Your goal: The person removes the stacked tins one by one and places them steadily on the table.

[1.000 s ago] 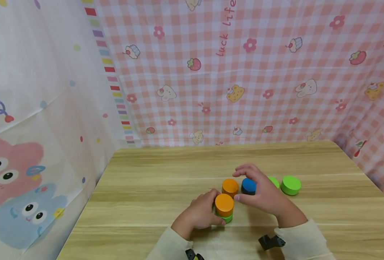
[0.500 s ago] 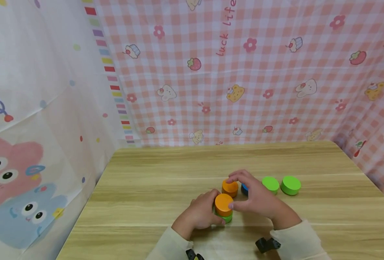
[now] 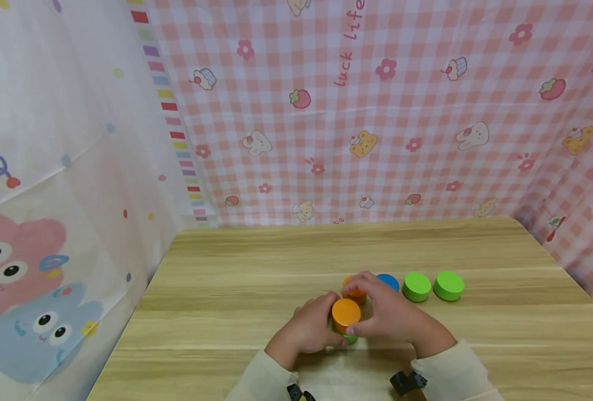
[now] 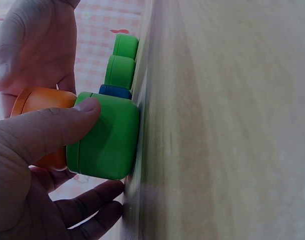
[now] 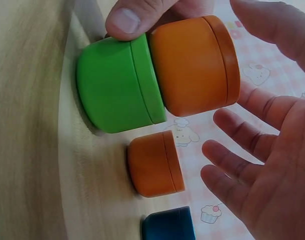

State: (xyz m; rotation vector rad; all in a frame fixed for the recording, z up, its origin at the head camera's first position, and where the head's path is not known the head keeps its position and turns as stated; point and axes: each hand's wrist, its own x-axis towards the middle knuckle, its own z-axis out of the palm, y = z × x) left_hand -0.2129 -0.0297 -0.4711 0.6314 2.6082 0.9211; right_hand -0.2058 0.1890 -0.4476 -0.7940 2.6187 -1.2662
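Two small lidded jars stand stacked near the middle of the table: an orange jar (image 3: 346, 313) on top of a green jar (image 4: 115, 140). My left hand (image 3: 306, 329) holds the stack from the left, its thumb pressed to the green jar near the seam between the two. My right hand (image 3: 394, 312) is spread around the right side of the upper orange jar, thumb in front and fingers behind. In the right wrist view its fingers are relaxed, with a gap to that jar. Just behind the stack is a second orange jar (image 5: 155, 164), partly hidden by the right hand.
A blue jar (image 3: 388, 281) and two more green jars, one inner (image 3: 417, 285) and one outer (image 3: 449, 285), continue the row to the right. The wooden table (image 3: 236, 267) ends at a pink checked cloth (image 3: 326, 122) behind and a white printed cloth (image 3: 91, 184) on the left.
My right hand has moved left and slightly toward the front, from beside the blue jar to around the upper orange jar. My left hand and the stack have stayed in place.
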